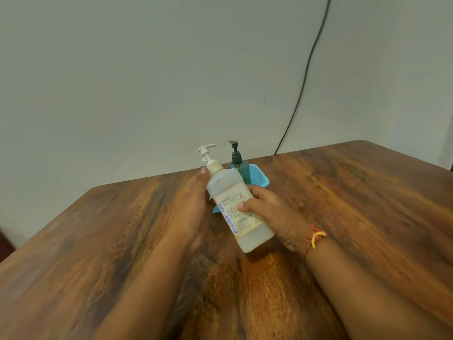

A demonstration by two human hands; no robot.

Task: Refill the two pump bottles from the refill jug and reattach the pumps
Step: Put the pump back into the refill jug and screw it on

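Your right hand (pixel 274 217) grips the tilted white bottle (pixel 235 207) around its label, above the table (pixel 98 241); your left hand (pixel 193 200) lies flat against its shoulder, fingers straight. Behind, a blue basket (pixel 260 178) holds the green bottle (pixel 241 168) upright. The white pump (pixel 207 153) and dark pump (pixel 235 152) are both on; fill levels unclear.

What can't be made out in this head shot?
Head view only:
- Green bottle: lower body hidden by the white bottle and basket; fill level unreadable.
- Basket: mostly covered by the white bottle and right hand; contents unseen.
- Label: small print blurred.
- Left hand: fingers behind the bottle neck; grip unclear.
- No jug in frame.
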